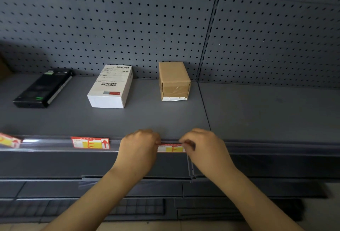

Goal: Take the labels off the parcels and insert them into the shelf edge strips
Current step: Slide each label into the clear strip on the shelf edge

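Both hands pinch 1 red-and-yellow label point(171, 147) against the clear edge strip point(55, 143) at the shelf point(147, 120) front, the left hand point(139, 148) closed on its left end and the right hand point(202, 148) closed on its right end. Another label point(90, 142), marked E with an arrow, sits in the strip to the left, and a 3rd point(9, 140) shows at the far left edge. On the shelf behind stand 3 parcels well apart: a black box point(43, 88), a white box point(111, 87) with a barcode sheet on top, and a brown box point(174, 80).
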`<state>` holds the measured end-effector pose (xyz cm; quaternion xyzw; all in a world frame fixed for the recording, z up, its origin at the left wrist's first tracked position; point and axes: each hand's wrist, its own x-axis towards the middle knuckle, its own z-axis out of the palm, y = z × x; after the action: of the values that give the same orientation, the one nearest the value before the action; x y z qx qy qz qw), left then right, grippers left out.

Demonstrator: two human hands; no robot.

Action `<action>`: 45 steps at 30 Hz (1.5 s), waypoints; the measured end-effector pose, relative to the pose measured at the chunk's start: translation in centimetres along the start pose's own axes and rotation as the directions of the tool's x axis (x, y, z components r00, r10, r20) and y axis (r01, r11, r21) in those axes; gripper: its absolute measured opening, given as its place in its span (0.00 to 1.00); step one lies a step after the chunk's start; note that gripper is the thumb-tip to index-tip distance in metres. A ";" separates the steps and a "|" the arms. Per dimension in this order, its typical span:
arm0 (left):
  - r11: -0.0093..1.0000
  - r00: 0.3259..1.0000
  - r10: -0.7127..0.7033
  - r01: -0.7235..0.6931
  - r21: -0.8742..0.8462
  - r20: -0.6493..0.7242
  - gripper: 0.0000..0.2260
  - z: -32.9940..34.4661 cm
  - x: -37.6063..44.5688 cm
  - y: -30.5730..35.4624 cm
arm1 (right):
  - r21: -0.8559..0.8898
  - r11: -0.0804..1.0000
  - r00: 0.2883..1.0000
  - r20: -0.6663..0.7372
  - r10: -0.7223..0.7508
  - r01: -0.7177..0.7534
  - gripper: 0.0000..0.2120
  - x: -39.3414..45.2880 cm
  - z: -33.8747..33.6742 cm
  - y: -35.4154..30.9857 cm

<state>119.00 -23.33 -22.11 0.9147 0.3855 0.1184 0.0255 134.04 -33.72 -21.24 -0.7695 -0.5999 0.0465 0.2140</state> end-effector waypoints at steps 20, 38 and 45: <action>0.991 0.985 -0.127 0.120 -0.065 -0.116 0.09 -4.0 -4.6 -9.1 | 0.068 0.965 0.967 -0.030 -0.253 0.254 0.09 2.5 5.2 -10.0; 0.991 0.993 0.119 -0.119 -0.058 -0.011 0.16 -4.5 -6.2 -20.6 | -0.161 0.984 0.984 -0.172 0.053 -0.081 0.09 4.1 11.2 -20.8; 0.994 0.996 0.077 -0.080 -0.075 -0.042 0.15 -4.0 -6.0 -19.9 | -0.138 0.989 0.983 -0.181 0.021 -0.047 0.05 4.6 11.1 -20.5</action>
<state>100.09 -13.80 -22.12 0.9251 0.3447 0.1517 0.0484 113.11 -22.50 -22.55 -0.7940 -0.5667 -0.0621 0.2111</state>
